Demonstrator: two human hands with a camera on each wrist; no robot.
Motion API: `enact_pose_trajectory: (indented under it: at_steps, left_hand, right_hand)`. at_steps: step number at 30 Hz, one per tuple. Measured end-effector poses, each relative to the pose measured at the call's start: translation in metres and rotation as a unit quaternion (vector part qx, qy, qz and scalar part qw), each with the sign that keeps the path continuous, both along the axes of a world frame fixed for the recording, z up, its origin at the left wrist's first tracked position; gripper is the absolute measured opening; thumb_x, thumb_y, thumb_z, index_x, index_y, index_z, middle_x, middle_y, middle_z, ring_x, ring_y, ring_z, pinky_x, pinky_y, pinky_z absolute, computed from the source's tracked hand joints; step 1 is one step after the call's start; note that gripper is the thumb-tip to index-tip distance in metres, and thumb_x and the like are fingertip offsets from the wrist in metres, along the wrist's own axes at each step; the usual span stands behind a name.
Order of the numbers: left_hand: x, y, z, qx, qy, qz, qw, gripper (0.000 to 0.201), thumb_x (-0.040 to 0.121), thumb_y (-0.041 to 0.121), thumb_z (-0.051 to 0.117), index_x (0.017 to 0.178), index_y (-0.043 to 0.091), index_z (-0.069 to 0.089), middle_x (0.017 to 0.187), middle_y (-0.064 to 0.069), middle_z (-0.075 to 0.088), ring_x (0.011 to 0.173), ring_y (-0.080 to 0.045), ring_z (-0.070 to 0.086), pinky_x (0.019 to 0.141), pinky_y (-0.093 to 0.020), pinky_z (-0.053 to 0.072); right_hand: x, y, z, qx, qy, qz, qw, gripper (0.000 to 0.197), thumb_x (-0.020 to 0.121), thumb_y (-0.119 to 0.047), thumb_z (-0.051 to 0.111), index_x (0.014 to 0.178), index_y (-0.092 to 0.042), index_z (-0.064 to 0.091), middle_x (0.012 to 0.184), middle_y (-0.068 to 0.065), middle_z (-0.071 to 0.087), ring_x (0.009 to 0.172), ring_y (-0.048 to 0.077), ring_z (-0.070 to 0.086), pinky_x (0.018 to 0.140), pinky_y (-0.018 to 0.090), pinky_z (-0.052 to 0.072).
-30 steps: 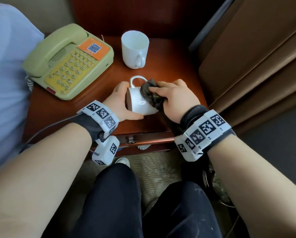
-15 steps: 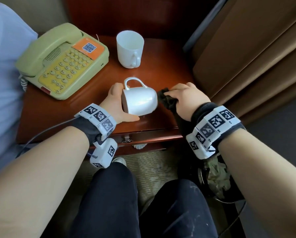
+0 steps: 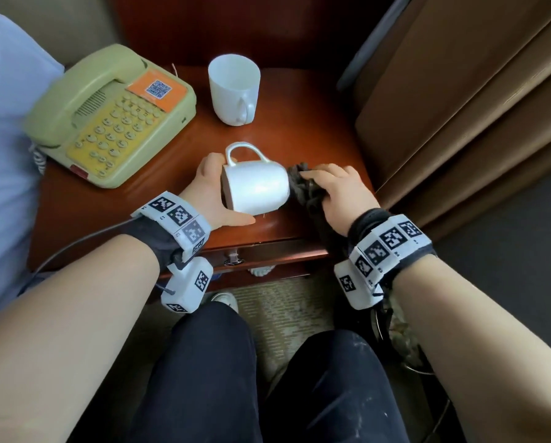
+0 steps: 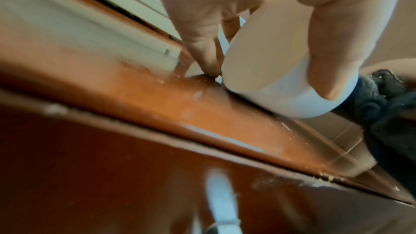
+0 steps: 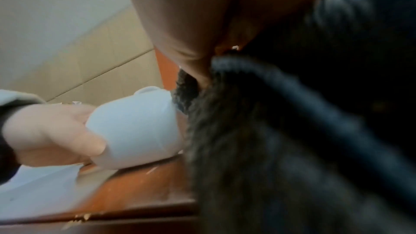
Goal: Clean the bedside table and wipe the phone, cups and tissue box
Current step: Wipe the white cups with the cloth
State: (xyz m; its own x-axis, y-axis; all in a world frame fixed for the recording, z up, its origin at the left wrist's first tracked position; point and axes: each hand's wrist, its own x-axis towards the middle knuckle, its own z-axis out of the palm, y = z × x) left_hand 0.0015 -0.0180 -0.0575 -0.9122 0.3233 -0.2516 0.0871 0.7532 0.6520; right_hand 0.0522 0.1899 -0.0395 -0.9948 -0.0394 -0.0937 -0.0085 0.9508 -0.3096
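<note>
My left hand (image 3: 215,193) grips a white cup (image 3: 256,185) lying on its side near the front of the red-brown bedside table (image 3: 299,142), handle up and base pointing right. In the left wrist view the thumb and fingers wrap the cup (image 4: 276,70). My right hand (image 3: 339,195) grips a dark cloth (image 3: 301,183) bunched against the cup's base, and the cloth (image 5: 281,140) fills most of the right wrist view beside the cup (image 5: 137,129). A second white cup (image 3: 234,87) stands upright at the back. A green phone (image 3: 108,116) sits at the back left.
Brown curtains (image 3: 459,107) hang close on the right of the table. A pale blue bed sheet (image 3: 2,155) borders it on the left. The table's drawer front (image 3: 261,254) faces my knees. Patterned carpet (image 3: 283,311) lies below. No tissue box shows.
The cloth has come off the cup's side and now sits against its base on the right. The cup has turned flatter on its side in my left hand.
</note>
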Motion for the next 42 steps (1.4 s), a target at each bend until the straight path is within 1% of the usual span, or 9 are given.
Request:
enact_pose_trajectory:
  at_steps: [4,8,14,19,23,26,31,36,42]
  left_hand:
    - [0.000,0.000,0.000,-0.022,0.000,-0.032,0.999,0.095,0.065,0.019,0.083,0.135,0.009,0.020,0.138,-0.010,0.028,0.115,-0.021,0.042,0.081,-0.028,0.034]
    - [0.000,-0.004,0.004,-0.039,-0.031,-0.070,0.996,0.102,0.069,0.030,0.081,0.143,0.014,0.012,0.144,-0.012,0.025,0.128,-0.027,0.038,0.094,-0.034,0.038]
    - [-0.011,-0.014,0.006,-0.004,-0.123,-0.066,0.990,0.092,0.080,0.045,0.066,0.148,0.026,0.007,0.150,-0.003,0.029,0.132,-0.023,0.038,0.098,-0.026,0.032]
    - [-0.012,-0.014,0.006,0.004,-0.052,-0.056,0.997,0.084,0.073,0.033,0.076,0.140,0.022,0.027,0.138,-0.003,0.041,0.126,-0.020,0.043,0.099,-0.029,0.038]
    - [-0.015,-0.016,0.002,0.069,-0.003,-0.048,0.996,0.093,0.063,0.014,0.084,0.137,0.020,0.026,0.137,-0.005,0.030,0.124,-0.022,0.042,0.102,-0.044,0.043]
    - [-0.017,-0.018,-0.002,0.071,0.001,-0.054,0.996,0.097,0.065,0.009,0.082,0.139,0.020,0.021,0.141,-0.006,0.023,0.123,-0.015,0.037,0.105,-0.036,0.039]
    - [-0.014,-0.025,-0.006,0.117,-0.068,-0.100,0.986,0.101,0.047,0.044,0.078,0.130,0.041,0.019,0.137,0.004,0.030,0.132,-0.015,0.034,0.111,-0.039,0.035]
    - [-0.013,-0.031,-0.015,0.118,-0.084,-0.061,0.988,0.111,0.054,0.028,0.082,0.142,0.029,0.015,0.139,-0.003,0.038,0.130,-0.019,0.041,0.111,-0.042,0.035]
    - [-0.013,-0.028,-0.015,0.090,-0.023,-0.073,0.993,0.101,0.065,0.009,0.082,0.143,0.010,0.019,0.128,0.007,0.035,0.117,-0.003,0.035,0.093,-0.011,0.026]
  right_hand:
    - [-0.008,-0.007,0.013,-0.082,0.079,-0.031,0.993,0.059,0.081,0.006,0.041,0.135,-0.017,0.046,0.138,0.008,0.043,0.120,0.034,0.040,0.103,0.031,0.026]
    - [-0.009,-0.027,0.008,-0.078,0.017,0.018,0.997,0.055,0.085,0.001,0.040,0.136,-0.019,0.042,0.141,0.006,0.040,0.120,0.032,0.037,0.101,0.029,0.024]
    - [0.006,-0.024,0.001,-0.101,0.017,0.004,0.995,0.054,0.085,0.003,0.040,0.135,-0.019,0.042,0.141,0.005,0.038,0.117,0.030,0.036,0.100,0.030,0.027]
    - [0.005,-0.017,0.001,-0.133,0.026,-0.024,0.991,0.053,0.087,0.004,0.039,0.134,-0.019,0.044,0.140,0.002,0.040,0.118,0.027,0.036,0.094,0.020,0.023]
    - [-0.002,-0.006,-0.002,-0.130,0.044,-0.029,0.990,0.054,0.086,0.006,0.040,0.133,-0.020,0.046,0.139,0.001,0.042,0.118,0.028,0.036,0.092,0.017,0.021]
    - [-0.001,-0.004,-0.005,-0.119,0.044,0.017,0.992,0.058,0.083,0.008,0.040,0.132,-0.020,0.048,0.140,0.001,0.043,0.115,0.028,0.037,0.093,0.017,0.021]
    - [0.000,-0.002,-0.004,-0.126,0.070,0.078,0.987,0.060,0.076,0.010,0.035,0.126,-0.017,0.056,0.135,0.001,0.050,0.102,0.019,0.035,0.093,0.019,0.023]
    - [-0.004,-0.008,0.004,-0.080,0.100,0.126,0.984,0.062,0.070,0.000,0.029,0.121,-0.015,0.061,0.128,0.004,0.056,0.100,0.031,0.045,0.089,0.028,0.032]
    - [-0.030,-0.053,0.028,0.059,0.151,0.312,0.936,0.044,0.075,-0.019,0.039,0.106,-0.020,0.070,0.112,0.006,0.067,0.085,0.040,0.059,0.065,0.047,0.052]
